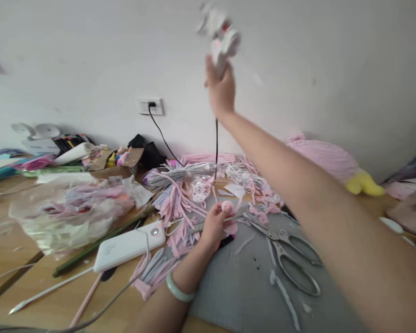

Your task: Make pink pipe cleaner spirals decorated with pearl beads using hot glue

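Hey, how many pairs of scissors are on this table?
1. The scissors lie on the gray mat, to the right of the left hand. Others may be hidden.

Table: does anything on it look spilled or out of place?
Pale scraps lie loose on the grey mat near the scissors, apart from the bunched strips, so they look stray. Nothing looks clearly damaged.

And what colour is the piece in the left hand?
Pale pink; the piece shows best in the head view.
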Action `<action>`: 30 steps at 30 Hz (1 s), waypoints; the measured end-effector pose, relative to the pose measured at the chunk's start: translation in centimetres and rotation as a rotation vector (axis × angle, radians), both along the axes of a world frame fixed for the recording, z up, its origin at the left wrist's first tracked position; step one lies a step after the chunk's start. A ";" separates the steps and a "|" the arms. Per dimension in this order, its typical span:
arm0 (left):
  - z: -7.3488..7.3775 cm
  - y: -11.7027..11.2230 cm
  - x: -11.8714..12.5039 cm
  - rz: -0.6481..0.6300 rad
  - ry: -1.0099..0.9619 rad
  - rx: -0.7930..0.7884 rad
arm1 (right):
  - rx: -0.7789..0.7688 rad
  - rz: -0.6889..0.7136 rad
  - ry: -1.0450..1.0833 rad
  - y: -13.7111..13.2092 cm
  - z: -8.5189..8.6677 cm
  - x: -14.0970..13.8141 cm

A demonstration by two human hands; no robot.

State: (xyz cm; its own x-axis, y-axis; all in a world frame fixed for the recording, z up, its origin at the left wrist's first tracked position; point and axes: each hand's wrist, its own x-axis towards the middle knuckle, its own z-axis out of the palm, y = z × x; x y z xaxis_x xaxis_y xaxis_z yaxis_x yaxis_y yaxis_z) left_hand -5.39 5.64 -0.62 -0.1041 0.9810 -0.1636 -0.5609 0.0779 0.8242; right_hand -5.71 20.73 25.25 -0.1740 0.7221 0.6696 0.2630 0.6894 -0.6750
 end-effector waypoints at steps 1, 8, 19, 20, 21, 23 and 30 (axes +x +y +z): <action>0.1 0.0 -0.1 0.003 0.015 0.009 | 0.036 -0.065 0.065 0.2 1.5 2.5; 1.4 -0.5 0.1 0.011 0.122 0.143 | 0.051 0.157 0.449 -2.8 0.3 17.2; 3.0 -2.1 0.8 -0.043 0.202 0.267 | -0.629 0.078 0.442 -15.3 -21.0 19.3; 3.1 -2.2 0.9 -0.048 0.202 0.277 | -0.661 0.081 0.446 -15.7 -21.5 18.8; 3.1 -2.3 1.0 -0.060 0.201 0.284 | -0.692 0.086 0.466 -16.0 -21.8 18.3; 3.0 -2.5 1.2 -0.096 0.209 0.284 | -0.733 0.091 0.527 -16.4 -22.2 17.4; 2.3 -2.4 1.2 -0.098 0.294 0.275 | -0.782 0.095 0.488 -16.8 -23.8 18.5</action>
